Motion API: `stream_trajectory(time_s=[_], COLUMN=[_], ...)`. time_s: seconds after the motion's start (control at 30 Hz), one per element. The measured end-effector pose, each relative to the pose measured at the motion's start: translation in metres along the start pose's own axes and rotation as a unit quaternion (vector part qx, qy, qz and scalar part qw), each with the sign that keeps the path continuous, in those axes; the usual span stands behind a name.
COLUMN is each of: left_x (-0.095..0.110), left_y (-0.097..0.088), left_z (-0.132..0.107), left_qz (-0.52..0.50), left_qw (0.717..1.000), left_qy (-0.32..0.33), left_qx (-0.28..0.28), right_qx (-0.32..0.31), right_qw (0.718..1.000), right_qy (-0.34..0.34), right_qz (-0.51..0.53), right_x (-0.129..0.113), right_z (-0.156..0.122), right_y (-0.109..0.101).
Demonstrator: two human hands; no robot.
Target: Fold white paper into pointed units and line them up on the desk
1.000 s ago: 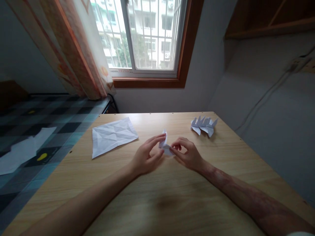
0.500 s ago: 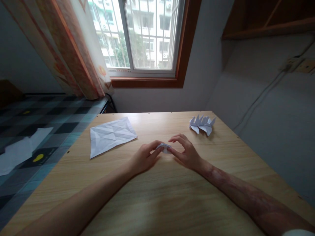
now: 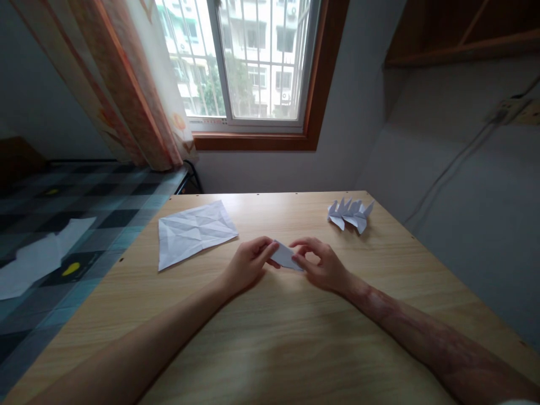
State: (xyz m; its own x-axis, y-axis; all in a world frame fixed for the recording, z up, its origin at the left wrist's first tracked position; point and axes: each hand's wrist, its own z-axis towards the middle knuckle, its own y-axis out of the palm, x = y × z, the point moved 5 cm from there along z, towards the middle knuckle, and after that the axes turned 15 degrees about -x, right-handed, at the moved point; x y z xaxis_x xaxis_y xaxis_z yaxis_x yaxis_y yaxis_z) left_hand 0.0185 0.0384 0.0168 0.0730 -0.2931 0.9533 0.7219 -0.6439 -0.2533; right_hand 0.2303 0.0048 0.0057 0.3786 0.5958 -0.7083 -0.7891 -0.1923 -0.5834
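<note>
A small piece of folded white paper is held between my two hands above the middle of the wooden table. My left hand pinches its left end, with the thumb on top and fingers behind or below. My right hand grips the right end between thumb and curled fingers. The paper's flat face turns toward me, tilted down to the right. Its far edge is partly hidden by the fingers.
On the table, a creased white paper sheet lies at the left. Folded paper figures stand together at the far right. Left of the table, more white paper rests on a checked bed cover. A window is ahead.
The folded paper has been turned, so a broader flat face shows instead of a thin curved edge. Both hands keep hold of it. The view has shifted slightly.
</note>
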Motion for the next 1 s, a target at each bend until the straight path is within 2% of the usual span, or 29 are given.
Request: stream_trajectory(time_s=[0.13,0.4,0.5,0.63,0.73,0.83,0.93,1.0], left_x=[-0.01,-0.016,-0.014,-0.013,-0.013,-0.011,-0.004,0.002], left_y=[-0.005,-0.003,-0.002,-0.001,0.003,0.005,0.003,0.003], left_z=[0.003,0.002,0.002,0.002,0.002,0.001,-0.001,-0.001], left_qz=[-0.072,-0.147,-0.153,-0.151,-0.124,-0.067,0.04,0.136], left_qw=[0.997,0.987,0.986,0.987,0.99,0.994,0.998,0.99], left_qy=[-0.008,-0.057,-0.057,-0.052,-0.055,-0.059,-0.029,0.002], left_qx=[0.004,-0.025,-0.03,-0.032,-0.049,-0.058,-0.043,-0.031], right_qx=[-0.044,-0.048,-0.032,-0.057,-0.05,-0.018,0.026,0.03], right_qw=[0.998,0.98,0.978,0.976,0.976,0.982,0.99,0.995], right_qy=[-0.038,-0.137,-0.136,-0.115,-0.12,-0.112,-0.067,-0.04], right_qz=[0.017,-0.134,-0.154,-0.177,-0.175,-0.153,-0.118,-0.086], right_x=[-0.008,-0.019,-0.023,-0.023,-0.02,-0.015,-0.006,-0.002], right_z=[0.0,0.002,0.002,0.003,0.003,0.002,0.001,0.002], right_y=[0.002,0.006,0.005,0.006,0.004,0.0,-0.005,-0.005])
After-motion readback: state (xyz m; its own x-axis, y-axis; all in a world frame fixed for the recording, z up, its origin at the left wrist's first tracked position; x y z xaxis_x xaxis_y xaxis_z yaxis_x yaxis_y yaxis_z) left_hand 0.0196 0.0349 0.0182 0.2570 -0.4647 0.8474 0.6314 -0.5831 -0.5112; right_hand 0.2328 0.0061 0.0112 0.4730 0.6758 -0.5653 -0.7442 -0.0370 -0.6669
